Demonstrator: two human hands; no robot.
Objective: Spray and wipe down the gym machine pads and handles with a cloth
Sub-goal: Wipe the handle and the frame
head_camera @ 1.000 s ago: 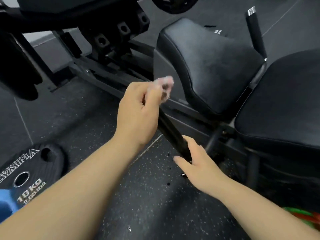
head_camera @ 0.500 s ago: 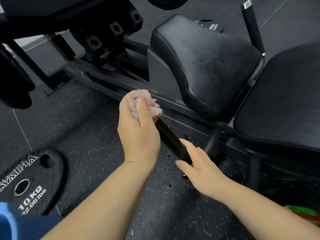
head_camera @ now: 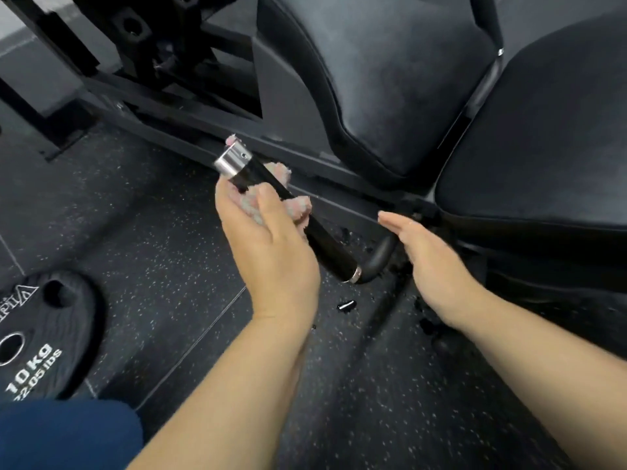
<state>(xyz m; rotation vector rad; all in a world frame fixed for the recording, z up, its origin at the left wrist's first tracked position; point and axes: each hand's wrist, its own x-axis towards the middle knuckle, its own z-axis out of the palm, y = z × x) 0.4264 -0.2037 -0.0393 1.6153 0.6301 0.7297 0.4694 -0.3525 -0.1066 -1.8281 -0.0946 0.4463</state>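
Our left hand (head_camera: 271, 245) is clamping the pink cloth (head_camera: 298, 206) round the black handle (head_camera: 325, 245), now sliding below its chrome cap (head_camera: 234, 161), left of the seat pad (head_camera: 390, 79). Our right hand (head_camera: 431, 262) is letting go, fingers straight, near the bend: this handle is nearing done, we judge.

— Where is our left hand (head_camera: 271, 252)?
— Centre of the frame. Our forearm rises from the bottom edge, and our thumb and fingers curl round the cloth (head_camera: 300, 206).
— And our right hand (head_camera: 431, 259)?
— Right of centre, forearm from the lower right, fingers straight, together, pointing upper left, holding nothing.
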